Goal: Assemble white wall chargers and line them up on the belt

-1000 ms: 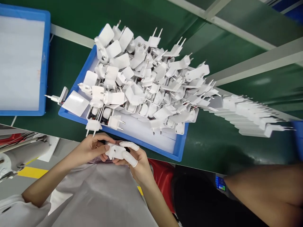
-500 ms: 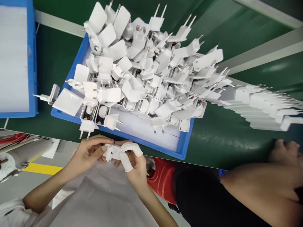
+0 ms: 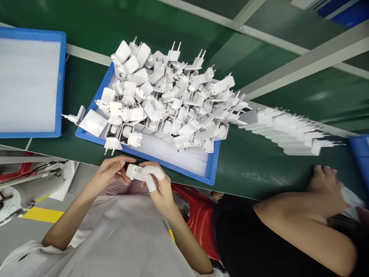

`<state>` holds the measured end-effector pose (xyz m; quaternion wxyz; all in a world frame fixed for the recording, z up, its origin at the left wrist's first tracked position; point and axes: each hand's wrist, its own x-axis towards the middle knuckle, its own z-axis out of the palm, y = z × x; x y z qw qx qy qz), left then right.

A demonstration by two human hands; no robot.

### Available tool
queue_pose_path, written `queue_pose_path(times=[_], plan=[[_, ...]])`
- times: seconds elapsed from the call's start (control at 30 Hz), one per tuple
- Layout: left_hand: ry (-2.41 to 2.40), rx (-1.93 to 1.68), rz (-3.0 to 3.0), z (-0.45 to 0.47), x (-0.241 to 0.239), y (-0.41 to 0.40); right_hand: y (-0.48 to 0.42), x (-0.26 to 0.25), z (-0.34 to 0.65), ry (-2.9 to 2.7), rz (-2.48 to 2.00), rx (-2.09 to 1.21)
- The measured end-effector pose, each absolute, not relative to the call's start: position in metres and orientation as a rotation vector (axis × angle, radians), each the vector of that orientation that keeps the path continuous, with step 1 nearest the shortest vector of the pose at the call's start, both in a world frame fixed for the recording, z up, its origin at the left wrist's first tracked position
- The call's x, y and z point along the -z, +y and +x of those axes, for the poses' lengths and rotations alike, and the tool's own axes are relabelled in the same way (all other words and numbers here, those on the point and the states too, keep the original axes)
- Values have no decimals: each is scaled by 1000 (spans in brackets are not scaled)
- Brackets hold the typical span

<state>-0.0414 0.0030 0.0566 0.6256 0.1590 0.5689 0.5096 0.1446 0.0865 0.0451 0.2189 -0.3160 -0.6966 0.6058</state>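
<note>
Both my hands hold one white plug charger (image 3: 135, 172) just in front of the green table's near edge. My left hand (image 3: 111, 171) pinches its left end. My right hand (image 3: 157, 184), with white finger cots on two fingers, grips its right side. Right behind my hands stands a blue tray (image 3: 211, 175) heaped with several white plug chargers (image 3: 170, 96), some overhanging its rim.
A second blue tray (image 3: 59, 82) with a white liner sits at the far left. A row of white chargers (image 3: 291, 129) lies on the green conveyor belt (image 3: 259, 169) at right. A co-worker's arm (image 3: 294, 215) and hand reach over the table at lower right. A red stool (image 3: 198, 219) is below.
My hands kept hold of the charger and turned it slightly. The co-worker's hand has come further into view at the right. The view shifted and pulled back.
</note>
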Motion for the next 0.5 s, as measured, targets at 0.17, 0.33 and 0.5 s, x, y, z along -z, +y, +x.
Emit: queue_pose_path(times=[0.17,0.33,0.5], plan=[[1384,-1182,418,-44,-63,-6,86,-47,141,-2403,-740,-1265],[1495,-1179,522,-54,-59,-17,91,-56,144,-2562,-740,-1000],[1618,-1301,490,-57,-42,-19,146,-78,207,-1918,-1363,-705]])
